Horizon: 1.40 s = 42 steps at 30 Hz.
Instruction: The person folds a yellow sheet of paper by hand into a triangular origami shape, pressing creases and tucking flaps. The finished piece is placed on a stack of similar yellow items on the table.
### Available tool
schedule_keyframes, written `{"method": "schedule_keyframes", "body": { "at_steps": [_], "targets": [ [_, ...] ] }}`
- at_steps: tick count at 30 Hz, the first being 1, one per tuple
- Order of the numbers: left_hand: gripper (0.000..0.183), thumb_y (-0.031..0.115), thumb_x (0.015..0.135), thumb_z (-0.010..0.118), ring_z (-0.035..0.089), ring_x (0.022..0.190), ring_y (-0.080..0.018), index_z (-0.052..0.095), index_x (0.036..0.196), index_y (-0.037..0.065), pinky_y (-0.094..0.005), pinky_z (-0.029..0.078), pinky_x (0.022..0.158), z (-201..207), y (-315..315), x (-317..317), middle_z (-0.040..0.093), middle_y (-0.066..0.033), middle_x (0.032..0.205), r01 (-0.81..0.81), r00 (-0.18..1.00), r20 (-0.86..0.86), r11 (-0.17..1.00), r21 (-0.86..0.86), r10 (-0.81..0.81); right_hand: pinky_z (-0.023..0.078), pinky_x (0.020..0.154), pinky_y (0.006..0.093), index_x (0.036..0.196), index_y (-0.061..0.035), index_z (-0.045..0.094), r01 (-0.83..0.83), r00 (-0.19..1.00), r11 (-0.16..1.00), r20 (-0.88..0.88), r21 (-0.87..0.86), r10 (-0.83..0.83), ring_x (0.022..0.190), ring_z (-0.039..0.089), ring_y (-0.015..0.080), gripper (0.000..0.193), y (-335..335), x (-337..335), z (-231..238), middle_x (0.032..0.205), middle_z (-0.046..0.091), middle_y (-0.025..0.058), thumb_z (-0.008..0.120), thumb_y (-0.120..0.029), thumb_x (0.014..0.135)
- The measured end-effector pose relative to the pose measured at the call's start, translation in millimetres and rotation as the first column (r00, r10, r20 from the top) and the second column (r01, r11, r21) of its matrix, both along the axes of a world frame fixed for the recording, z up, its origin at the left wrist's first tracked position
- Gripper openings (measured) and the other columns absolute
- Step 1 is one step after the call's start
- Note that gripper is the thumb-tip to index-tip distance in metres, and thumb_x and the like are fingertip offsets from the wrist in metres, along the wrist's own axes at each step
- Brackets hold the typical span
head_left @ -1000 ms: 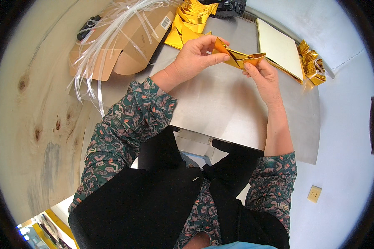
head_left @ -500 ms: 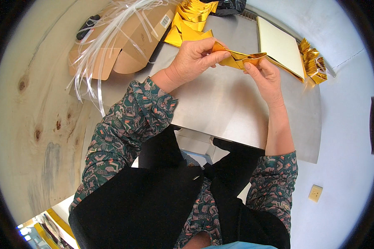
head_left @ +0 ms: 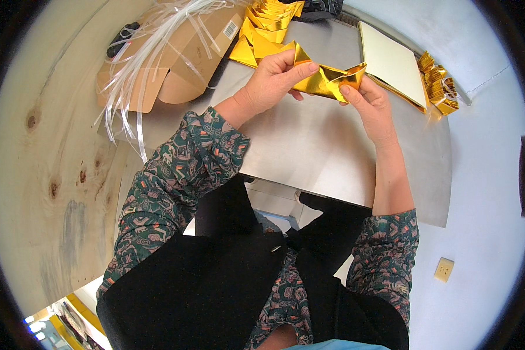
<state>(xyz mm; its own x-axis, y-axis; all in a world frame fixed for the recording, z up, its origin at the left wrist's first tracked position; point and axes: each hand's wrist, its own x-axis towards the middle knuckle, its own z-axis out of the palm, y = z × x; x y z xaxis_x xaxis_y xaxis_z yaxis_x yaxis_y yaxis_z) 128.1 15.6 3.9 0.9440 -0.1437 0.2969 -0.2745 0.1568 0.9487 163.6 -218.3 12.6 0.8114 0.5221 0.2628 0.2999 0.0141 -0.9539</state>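
Observation:
Between my hands, above the metal table, is a folded piece of shiny gold paper with raised, pointed ends. My left hand pinches its left end, thumb on the near side and fingers mostly behind. At the right end, my right hand grips it with the thumb in front; the other fingers are partly hidden behind the fold. Just beyond my left hand lies a row of similar gold folded pieces, nested one into another.
An open cardboard box draped with white plastic strips stands at the left. At the right, a pale sheet stack lies beside bundled gold paper pieces. A black plastic bag sits at the far edge of the metal table.
The gold folded paper has tilted, so its near face now catches the light and its left point stands up. Both hands have shifted slightly with it, keeping their hold.

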Motion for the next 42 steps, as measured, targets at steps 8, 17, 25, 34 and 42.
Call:
{"method": "schedule_keyframes", "body": {
  "at_steps": [8,17,25,34,42],
  "targets": [
    [0.034,0.037,0.1,0.064,0.065,0.065,-0.0051,0.066,0.093,0.004,-0.0187,0.05,0.048,-7.7,-0.1,6.3,0.067,-0.0003,0.076,-0.101,0.995,0.03,0.991,0.087,0.099,0.05,0.074,0.0238,0.108,-0.0041,0.069,-0.01,0.998,0.998,-0.065,0.058,0.014,0.079,0.06,0.0061,0.024,7.2,-2.1,-2.6,0.091,0.068,-0.0006,0.064,-0.027,0.101],
    [0.029,0.031,0.105,0.056,0.061,0.062,-0.0043,0.065,0.097,0.005,-0.0198,0.049,0.049,-8.2,-8.0,1.1,0.063,0.0014,0.076,-0.103,0.995,0.017,0.991,0.088,0.102,0.048,0.057,0.0216,0.101,-0.0047,0.068,0.146,0.989,0.989,-0.034,0.026,-0.145,0.065,0.057,0.0064,0.03,17.9,-8.8,-5.7,0.082,0.066,0.0012,0.063,-0.034,0.101],
    [0.03,0.031,0.107,0.053,0.06,0.061,-0.0046,0.063,0.097,0.004,-0.0193,0.047,0.048,-11.2,-8.6,1.2,0.063,0.0015,0.076,-0.114,0.992,0.073,0.982,0.151,0.104,0.048,0.057,0.0218,0.103,-0.0048,0.065,0.165,0.98,0.975,-0.139,0.15,-0.144,0.064,0.058,0.008,0.031,21.0,-18.7,4.1,0.082,0.065,0.0026,0.053,-0.034,0.106],
    [0.033,0.032,0.106,0.054,0.059,0.058,-0.0055,0.061,0.094,0.002,-0.021,0.051,0.049,-6.0,-19.1,-5.5,0.062,-0.0013,0.074,-0.201,0.979,0.003,0.976,0.08,0.202,0.049,0.051,0.0219,0.1,-0.003,0.064,0.257,0.966,0.963,0.003,0.078,-0.258,0.065,0.059,0.0063,0.03,24.5,-19.6,2.1,0.083,0.064,0.0013,0.054,-0.031,0.106],
    [0.031,0.033,0.105,0.055,0.056,0.061,-0.0045,0.065,0.099,0.004,-0.0211,0.047,0.05,-0.6,-3.6,-6.1,0.061,0.0013,0.076,-0.263,0.964,0.078,0.95,0.171,0.253,0.043,0.051,0.0213,0.103,-0.006,0.065,0.088,0.979,0.996,-0.186,-0.005,-0.087,0.059,0.053,0.0053,0.022,20.1,-14.7,7.5,0.08,0.062,-0.0006,0.063,-0.028,0.101]
  ]
}}
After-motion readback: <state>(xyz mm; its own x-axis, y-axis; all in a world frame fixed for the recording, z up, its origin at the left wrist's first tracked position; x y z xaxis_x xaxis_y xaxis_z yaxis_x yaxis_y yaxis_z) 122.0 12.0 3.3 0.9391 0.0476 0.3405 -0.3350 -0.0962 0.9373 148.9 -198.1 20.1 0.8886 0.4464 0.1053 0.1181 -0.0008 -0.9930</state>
